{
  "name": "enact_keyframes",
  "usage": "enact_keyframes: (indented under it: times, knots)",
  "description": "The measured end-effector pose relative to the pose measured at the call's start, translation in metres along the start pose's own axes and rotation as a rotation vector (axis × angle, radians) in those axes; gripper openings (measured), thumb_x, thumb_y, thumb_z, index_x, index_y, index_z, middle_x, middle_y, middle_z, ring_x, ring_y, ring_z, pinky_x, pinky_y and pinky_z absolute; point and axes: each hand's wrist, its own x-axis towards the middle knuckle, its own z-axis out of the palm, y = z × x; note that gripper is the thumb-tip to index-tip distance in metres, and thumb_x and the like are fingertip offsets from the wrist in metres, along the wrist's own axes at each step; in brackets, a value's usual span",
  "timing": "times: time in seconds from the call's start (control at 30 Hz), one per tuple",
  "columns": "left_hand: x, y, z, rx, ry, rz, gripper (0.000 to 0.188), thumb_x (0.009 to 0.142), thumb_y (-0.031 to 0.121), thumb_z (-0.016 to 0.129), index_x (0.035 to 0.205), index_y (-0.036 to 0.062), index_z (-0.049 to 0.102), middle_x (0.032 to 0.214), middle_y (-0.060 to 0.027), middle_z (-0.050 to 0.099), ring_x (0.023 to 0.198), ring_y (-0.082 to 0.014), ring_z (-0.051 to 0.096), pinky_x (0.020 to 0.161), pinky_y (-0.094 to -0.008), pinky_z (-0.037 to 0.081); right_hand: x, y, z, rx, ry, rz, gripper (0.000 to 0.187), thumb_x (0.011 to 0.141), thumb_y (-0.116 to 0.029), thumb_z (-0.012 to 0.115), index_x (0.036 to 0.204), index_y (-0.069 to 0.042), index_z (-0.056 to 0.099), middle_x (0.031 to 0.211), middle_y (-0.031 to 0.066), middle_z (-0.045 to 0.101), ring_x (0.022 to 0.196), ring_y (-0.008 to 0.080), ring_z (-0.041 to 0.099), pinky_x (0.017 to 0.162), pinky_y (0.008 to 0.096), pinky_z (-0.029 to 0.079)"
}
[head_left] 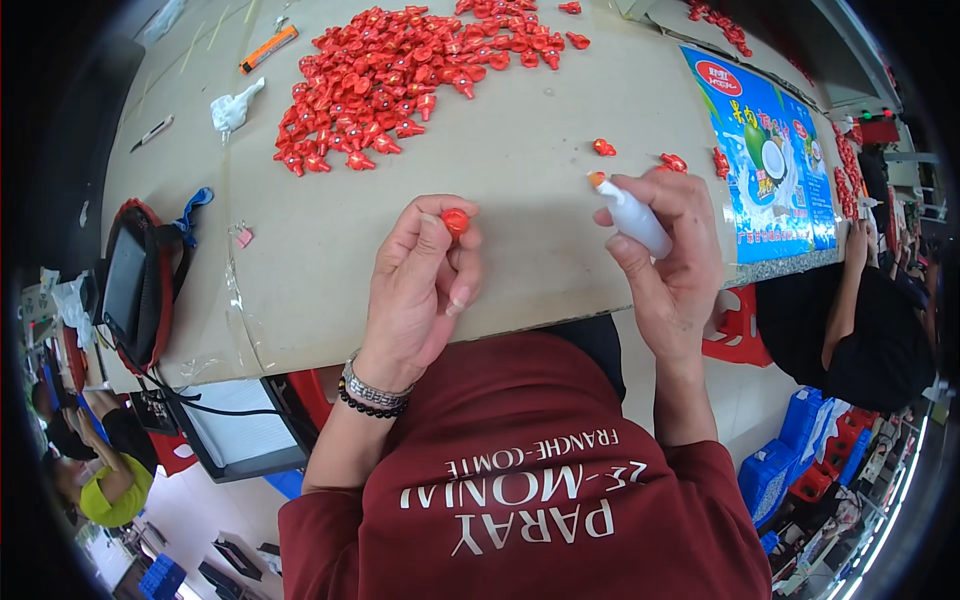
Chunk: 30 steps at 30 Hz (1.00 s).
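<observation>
Between the thumb and fingers of my left hand (425,265) is a small round red plastic piece (455,223), held above the table's front edge. My right hand (672,255) is wrapped round a white squeeze bottle (638,222), tilted with its orange-tipped nozzle up and to the left. A gap lies between the bottle and the red piece. Past my right fingers, a few loose small red pieces (604,147) lie on the table. A large heap of similar red pieces (375,85) is spread at the far side.
The table (520,265) carries an orange box cutter (268,50), a crumpled white plastic bag (235,108) and a pen (152,133). At left is a black-and-red case (142,275). A blue printed sheet (765,150) covers the right side. Co-workers sit beyond both sides.
</observation>
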Motion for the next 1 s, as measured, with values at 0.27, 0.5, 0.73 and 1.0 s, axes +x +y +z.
enact_keyframes:
  times: [0.27, 0.5, 0.73, 1.0]
  knots:
    - [0.001, -0.008, -0.009, -0.111, -0.062, -0.024, 0.026, 0.1, 0.032, 0.046, 0.101, 0.0071, 0.055, 0.082, -0.0013, 0.055, 0.053, -0.006, 0.043, 0.046, -0.0193, 0.03, -0.015, 0.005, 0.008, 0.108, 0.047, -0.109, 0.036, 0.068, 0.009, 0.076, 0.099, 0.004, 0.059, 0.1, 0.019, 0.065, 0.095, 0.0239, 0.063, 0.079, 0.0318, 0.054]
    - [0.001, -0.009, -0.007, -0.162, -0.07, -0.023, 0.029, 0.101, 0.034, 0.043, 0.098, 0.0067, 0.053, 0.079, -0.0009, 0.052, 0.052, -0.0073, 0.041, 0.049, -0.0208, 0.031, -0.015, -0.001, 0.016, -0.015, 0.015, -0.244, 0.033, 0.065, 0.01, 0.077, 0.094, 0.004, 0.062, 0.099, 0.0206, 0.066, 0.09, 0.0266, 0.067, 0.074, 0.0319, 0.056]
    - [0.001, -0.013, -0.011, -0.185, -0.104, -0.028, 0.028, 0.101, 0.032, 0.043, 0.097, 0.0064, 0.053, 0.072, -0.0017, 0.052, 0.052, -0.0083, 0.043, 0.049, -0.0224, 0.033, -0.013, -0.005, 0.022, -0.101, -0.015, -0.344, 0.032, 0.065, 0.01, 0.076, 0.093, 0.004, 0.063, 0.096, 0.0207, 0.066, 0.087, 0.028, 0.067, 0.07, 0.0318, 0.057]
    - [-0.001, -0.008, -0.001, -0.076, -0.019, -0.043, 0.037, 0.103, 0.037, 0.034, 0.09, 0.0057, 0.049, 0.059, -0.0023, 0.043, 0.052, -0.0088, 0.036, 0.051, -0.0227, 0.03, -0.011, -0.004, 0.026, -0.114, -0.016, -0.408, 0.033, 0.064, 0.01, 0.076, 0.093, 0.005, 0.063, 0.094, 0.0207, 0.067, 0.083, 0.0289, 0.067, 0.069, 0.0335, 0.056]
